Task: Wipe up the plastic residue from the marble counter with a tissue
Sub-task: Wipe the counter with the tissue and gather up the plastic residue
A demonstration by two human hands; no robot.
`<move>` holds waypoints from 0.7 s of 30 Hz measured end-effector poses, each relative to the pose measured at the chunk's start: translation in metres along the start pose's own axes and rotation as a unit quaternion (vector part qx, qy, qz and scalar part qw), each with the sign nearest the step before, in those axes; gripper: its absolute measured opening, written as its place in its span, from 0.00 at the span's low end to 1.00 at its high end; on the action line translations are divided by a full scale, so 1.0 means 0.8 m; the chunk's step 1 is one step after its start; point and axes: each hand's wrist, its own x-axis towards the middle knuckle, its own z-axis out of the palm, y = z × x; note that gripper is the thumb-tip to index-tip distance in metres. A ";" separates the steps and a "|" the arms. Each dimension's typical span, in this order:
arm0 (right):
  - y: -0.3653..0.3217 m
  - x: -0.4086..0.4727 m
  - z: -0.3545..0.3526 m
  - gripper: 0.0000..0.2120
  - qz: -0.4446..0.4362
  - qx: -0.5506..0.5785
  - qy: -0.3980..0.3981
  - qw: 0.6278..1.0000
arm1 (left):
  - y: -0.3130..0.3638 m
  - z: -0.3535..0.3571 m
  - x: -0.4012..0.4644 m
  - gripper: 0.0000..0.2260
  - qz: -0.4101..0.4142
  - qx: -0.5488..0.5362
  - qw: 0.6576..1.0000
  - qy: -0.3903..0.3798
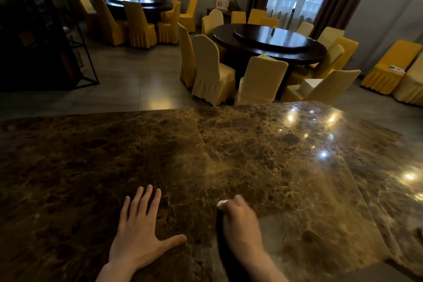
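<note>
A brown veined marble counter (263, 149) fills the lower half of the view. My left hand (139, 231) lies flat on it, palm down, fingers spread and thumb out to the right. My right hand (240, 220) is closed and blurred with motion, pressing a small white tissue (222, 203) onto the marble; only a bit of the tissue shows past the knuckles. I cannot make out any plastic residue on the patterned stone.
Beyond the counter's far edge is a dining room with two dark round tables (270, 43) and many yellow-covered chairs (212, 68). A dark metal shelf (45, 36) stands at the left. Ceiling lights glare on the counter's right side (322, 153).
</note>
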 end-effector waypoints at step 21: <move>-0.032 0.011 0.016 0.09 -0.096 -0.016 -0.138 0.986 | -0.003 0.001 0.000 0.63 -0.010 -0.005 1.000 0.007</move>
